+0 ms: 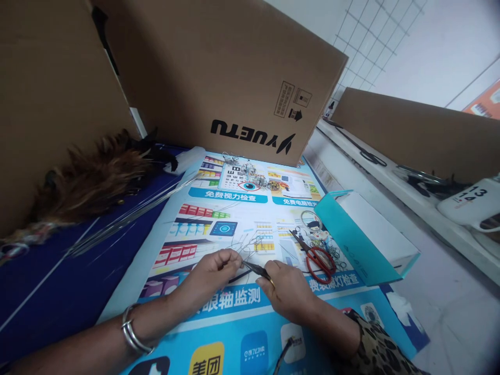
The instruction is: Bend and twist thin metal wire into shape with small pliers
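Note:
My left hand (214, 273) pinches a thin wire (239, 253) between thumb and fingers, just above a printed poster (234, 312) that covers the table. My right hand (288, 291) grips dark pliers (253, 269), whose tips point left and meet the wire at my left fingertips. A silver bangle sits on my left wrist, and a ring on my right hand. Loose bent wire pieces lie on the poster just beyond my fingers.
Red-handled scissors (318, 258) lie right of my hands beside small metal rings. A teal-and-white box (365, 237) stands further right. A feather duster (94, 177) and long wires (128, 219) lie at left. Cardboard boxes (219, 67) wall the back. Beads (253, 177) cluster near them.

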{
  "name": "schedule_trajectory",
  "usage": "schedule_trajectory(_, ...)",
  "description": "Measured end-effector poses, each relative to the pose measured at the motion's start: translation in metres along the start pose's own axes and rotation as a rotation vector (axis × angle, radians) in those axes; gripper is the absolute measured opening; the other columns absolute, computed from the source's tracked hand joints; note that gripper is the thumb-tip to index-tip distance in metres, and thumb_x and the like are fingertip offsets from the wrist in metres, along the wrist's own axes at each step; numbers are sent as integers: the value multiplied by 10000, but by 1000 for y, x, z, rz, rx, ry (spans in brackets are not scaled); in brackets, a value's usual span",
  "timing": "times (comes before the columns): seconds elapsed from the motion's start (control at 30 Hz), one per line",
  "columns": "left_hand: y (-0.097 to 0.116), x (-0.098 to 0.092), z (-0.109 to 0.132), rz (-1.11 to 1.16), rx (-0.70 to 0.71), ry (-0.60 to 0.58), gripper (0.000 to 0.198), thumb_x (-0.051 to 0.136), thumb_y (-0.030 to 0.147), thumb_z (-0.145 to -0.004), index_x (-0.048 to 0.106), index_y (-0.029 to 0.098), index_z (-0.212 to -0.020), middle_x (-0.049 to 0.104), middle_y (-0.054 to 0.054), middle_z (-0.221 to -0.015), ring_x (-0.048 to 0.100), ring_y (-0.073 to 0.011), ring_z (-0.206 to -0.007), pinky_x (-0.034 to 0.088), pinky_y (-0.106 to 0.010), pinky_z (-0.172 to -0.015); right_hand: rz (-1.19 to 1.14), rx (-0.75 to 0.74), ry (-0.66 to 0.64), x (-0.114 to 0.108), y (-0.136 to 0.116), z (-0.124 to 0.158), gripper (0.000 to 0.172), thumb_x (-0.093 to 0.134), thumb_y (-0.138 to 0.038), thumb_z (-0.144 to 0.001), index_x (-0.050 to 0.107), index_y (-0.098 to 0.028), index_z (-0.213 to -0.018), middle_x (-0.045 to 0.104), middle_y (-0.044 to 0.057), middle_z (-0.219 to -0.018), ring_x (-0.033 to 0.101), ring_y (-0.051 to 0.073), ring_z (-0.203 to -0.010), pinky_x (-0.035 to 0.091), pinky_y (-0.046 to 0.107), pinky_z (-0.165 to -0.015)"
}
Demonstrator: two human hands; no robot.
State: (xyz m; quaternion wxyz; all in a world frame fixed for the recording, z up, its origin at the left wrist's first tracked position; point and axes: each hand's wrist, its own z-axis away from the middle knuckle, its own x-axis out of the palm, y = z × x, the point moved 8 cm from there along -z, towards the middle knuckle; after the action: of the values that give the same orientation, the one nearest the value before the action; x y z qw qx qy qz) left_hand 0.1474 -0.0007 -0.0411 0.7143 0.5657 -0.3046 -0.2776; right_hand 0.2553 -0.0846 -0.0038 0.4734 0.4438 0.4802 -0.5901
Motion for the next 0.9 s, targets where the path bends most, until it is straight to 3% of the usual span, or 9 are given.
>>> schedule_trajectory(0.2,-1,-2,0,-16,-5,28,206,556,374,-786,556,169,-764,427,72,-536,332,-78,-459,277,-199,-457,-3,-23,8,-3,3,-1,272,361,-429,-912,499,-195,-925,588,39,-904,541,171,-784,293,253,-571)
schedule_trajectory(0.53,-6,-6,-1,39,-42,62,232,528,406,-806,553,178,-776,427,68,-518,346,-81,-443,282,-199,-458,-10,-80,175,-32,27,2,232,430,-371,-892,527,-162,-872,540,66,-902,477,176,-835,343,268,-680)
schedule_trajectory(0.9,-10,-6,-3,20,-45,49,216,538,392,-802,535,180,-765,428,69,-546,338,-68,-432,253,-195,-439,102,-85,179,-28,24,-1,251,438,-388,-887,546,-161,-878,544,79,-896,472,199,-854,336,297,-712)
